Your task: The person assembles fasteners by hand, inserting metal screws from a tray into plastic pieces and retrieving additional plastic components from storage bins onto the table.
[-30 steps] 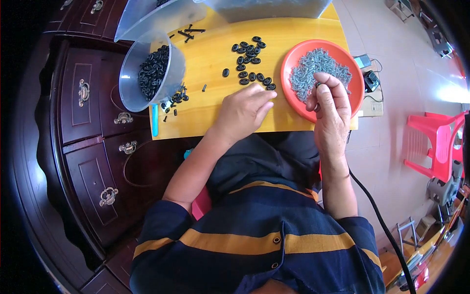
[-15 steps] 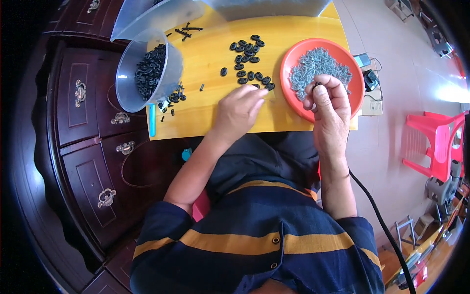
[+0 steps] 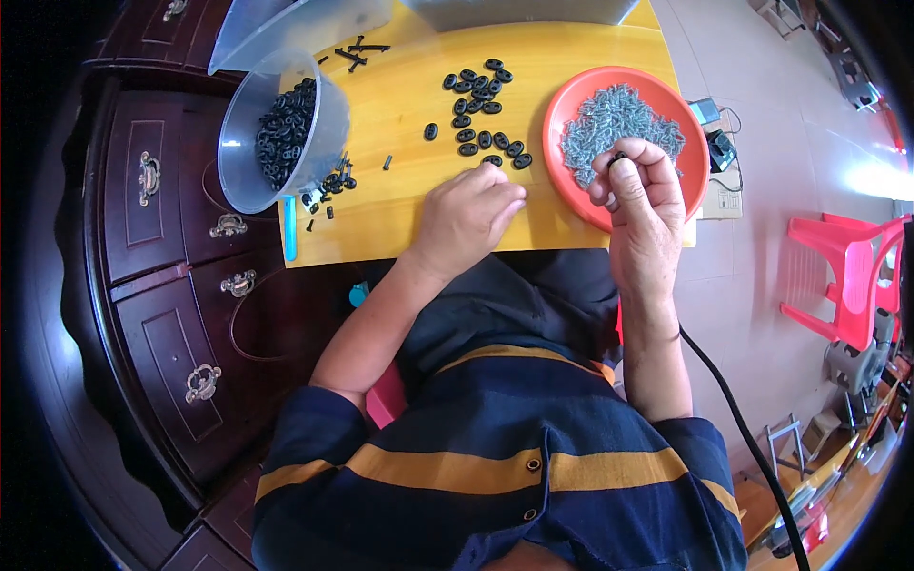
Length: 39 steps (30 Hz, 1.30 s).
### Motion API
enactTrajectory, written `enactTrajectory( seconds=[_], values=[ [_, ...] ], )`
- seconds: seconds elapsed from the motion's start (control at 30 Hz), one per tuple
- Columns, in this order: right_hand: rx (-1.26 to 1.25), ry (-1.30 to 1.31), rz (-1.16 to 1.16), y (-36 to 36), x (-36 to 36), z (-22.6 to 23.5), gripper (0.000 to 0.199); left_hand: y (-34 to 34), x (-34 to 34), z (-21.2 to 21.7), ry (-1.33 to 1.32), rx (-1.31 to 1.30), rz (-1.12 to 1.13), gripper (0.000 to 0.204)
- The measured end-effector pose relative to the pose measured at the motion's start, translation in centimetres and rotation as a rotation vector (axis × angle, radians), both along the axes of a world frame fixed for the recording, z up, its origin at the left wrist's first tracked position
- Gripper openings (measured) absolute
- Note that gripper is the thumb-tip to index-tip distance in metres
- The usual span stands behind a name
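Observation:
My right hand (image 3: 643, 195) is over the near edge of an orange-red plate (image 3: 560, 186), thumb and fingers pinching a small black piece (image 3: 617, 157). Silver screws (image 3: 624, 119) lie heaped in that plate. On the yellow table, my left hand (image 3: 466, 214) rests with its fingers curled together; whatever they hold, if anything, is hidden. Just beyond its knuckles is a black oval piece with two holes (image 3: 492, 161). More such ovals (image 3: 481, 90) lie scattered farther up the table.
A clear tub (image 3: 328, 133) of black pieces lies tipped at the left. Beside it are small black parts (image 3: 338, 181) and a blue stick-like tool (image 3: 290, 228). Long black bolts (image 3: 360, 52) lie farther back near clear plastic bins (image 3: 295, 33). One loose screw (image 3: 387, 162) lies on the yellow table (image 3: 400, 228).
My left hand's fingers have drawn together, with the thumb side closing in. The right hand keeps its pinch on the small black piece above the plate. The view has shifted slightly.

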State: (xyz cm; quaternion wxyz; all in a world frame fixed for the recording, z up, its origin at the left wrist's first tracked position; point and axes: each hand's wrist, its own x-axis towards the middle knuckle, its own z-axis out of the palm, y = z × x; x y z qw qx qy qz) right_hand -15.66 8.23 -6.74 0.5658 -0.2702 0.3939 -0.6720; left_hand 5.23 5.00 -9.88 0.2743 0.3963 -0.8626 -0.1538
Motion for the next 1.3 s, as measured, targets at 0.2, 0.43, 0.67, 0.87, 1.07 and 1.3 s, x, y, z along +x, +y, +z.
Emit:
enactTrajectory(
  seconds=[0.2,0.43,0.67,0.87,1.07,1.3],
  values=[
    [0.004,-0.012,0.016,0.0,-0.1,-0.2,0.015,0.1,-0.3,0.2,-0.110,-0.043,0.011,0.015],
    [0.005,0.059,0.159,0.4,0.5,0.1,0.016,1.0,0.1,1.9,0.315,0.292,0.098,0.010],
    [0.000,0.047,0.245,0.7,1.4,-0.3,0.016,1.0,-0.2,3.0,0.691,0.564,0.092,0.007],
    [0.008,0.058,0.273,0.8,1.8,-0.2,0.016,0.4,-0.9,4.6,0.684,0.512,0.048,0.009],
    [0.059,0.136,0.276,1.1,1.6,0.6,0.016,0.0,-1.0,5.6,0.577,0.437,-0.035,0.011],
    [0.078,0.153,0.268,1.1,1.8,0.5,0.015,0.6,-1.2,5.6,0.693,0.629,-0.007,0.016]
  ],
)
